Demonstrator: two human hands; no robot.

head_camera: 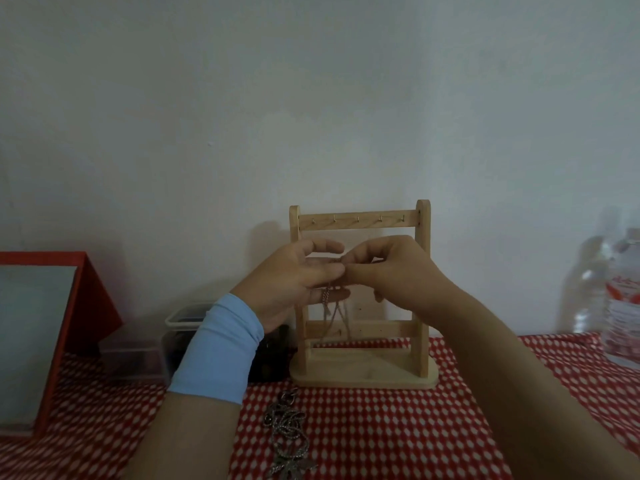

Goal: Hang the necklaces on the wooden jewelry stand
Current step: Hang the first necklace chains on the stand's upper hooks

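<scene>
Head view: a thin necklace (pixel 331 297) hangs in front of the wooden jewelry stand (pixel 360 221). It is draped over the nearly straight fingers of the left hand (pixel 298 278) and pinched by the curled fingers of the right hand (pixel 384 268). At 6 o'clock from the stand, more necklaces (pixel 287 434) lie heaped on the red-checked bench (pixel 398 427). A clear bottle (pixel 623 299) stands at 3 o'clock and a plastic box (pixel 173 341) at 9.
</scene>
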